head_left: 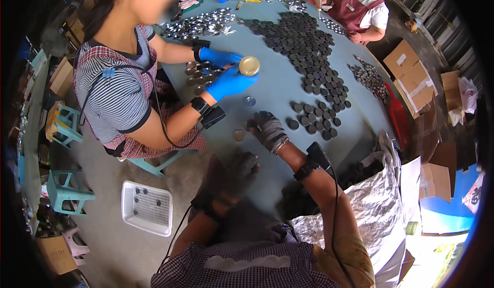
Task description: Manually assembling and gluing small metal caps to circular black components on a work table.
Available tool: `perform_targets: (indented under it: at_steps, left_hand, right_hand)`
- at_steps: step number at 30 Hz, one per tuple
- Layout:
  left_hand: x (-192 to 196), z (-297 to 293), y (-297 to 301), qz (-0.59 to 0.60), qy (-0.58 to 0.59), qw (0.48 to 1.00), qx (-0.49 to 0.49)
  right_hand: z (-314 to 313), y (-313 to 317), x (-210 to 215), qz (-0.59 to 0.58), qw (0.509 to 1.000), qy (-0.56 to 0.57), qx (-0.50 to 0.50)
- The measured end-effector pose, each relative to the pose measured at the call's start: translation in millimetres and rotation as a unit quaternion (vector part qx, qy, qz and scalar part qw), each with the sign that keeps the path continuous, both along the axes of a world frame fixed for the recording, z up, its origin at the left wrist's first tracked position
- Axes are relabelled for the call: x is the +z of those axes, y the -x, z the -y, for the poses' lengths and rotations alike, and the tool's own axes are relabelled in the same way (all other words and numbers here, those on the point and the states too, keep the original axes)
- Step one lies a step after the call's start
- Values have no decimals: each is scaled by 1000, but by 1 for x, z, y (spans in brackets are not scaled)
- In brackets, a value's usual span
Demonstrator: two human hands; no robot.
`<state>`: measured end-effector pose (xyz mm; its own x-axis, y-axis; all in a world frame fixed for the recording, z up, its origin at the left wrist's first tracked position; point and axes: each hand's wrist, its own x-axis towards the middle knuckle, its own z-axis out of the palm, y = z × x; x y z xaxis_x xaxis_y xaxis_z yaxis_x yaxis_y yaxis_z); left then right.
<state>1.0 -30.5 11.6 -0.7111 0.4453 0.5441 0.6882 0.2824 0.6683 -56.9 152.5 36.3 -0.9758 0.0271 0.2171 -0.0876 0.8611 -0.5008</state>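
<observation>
My right hand (pixel 267 129), in a dark worn glove, reaches onto the blue-grey table (pixel 278 82) near a small round disc (pixel 239 134) and another small disc (pixel 250 101); what its curled fingers hold cannot be told. Down by the table's near edge my left hand (pixel 237 172), also in a dark glove, has its fingers curled, and I cannot tell if it holds anything. Dark round caps (pixel 314 118) lie just right of my right hand. Across from me, a person's blue-gloved hands (pixel 229 79) hold a gold lid (pixel 249 65).
Many dark round caps (pixel 309 51) cover the table's middle, and shiny metal lids (pixel 200 25) are heaped at the far left. Another person (pixel 360 7) works at the far end. A silver sack (pixel 370 205) stands at my right, a white basket (pixel 146 208) and green stools (pixel 64 190) on the floor, cardboard boxes (pixel 411 77) right.
</observation>
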Motion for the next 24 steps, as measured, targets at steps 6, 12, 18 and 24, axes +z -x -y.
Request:
perform_targets:
  at_steps: [6, 12, 18, 24]
  left_hand:
    - [-4, -6, 0, 14, -46, 999, -23]
    - [6, -5, 4, 42, -12, 997, -60]
    - [19, -14, -29, 85, 166, 943, -275]
    - [3, -38, -64, 34, 251, 906, -339]
  right_hand:
    - [-4, 9, -10, 80, 994, -76, 9]
    - [-65, -30, 0, 101, 954, -245, -144]
    - [-83, -100, -1, 212, 959, -133, -133]
    - [-89, -139, -19, 161, 979, -82, -99]
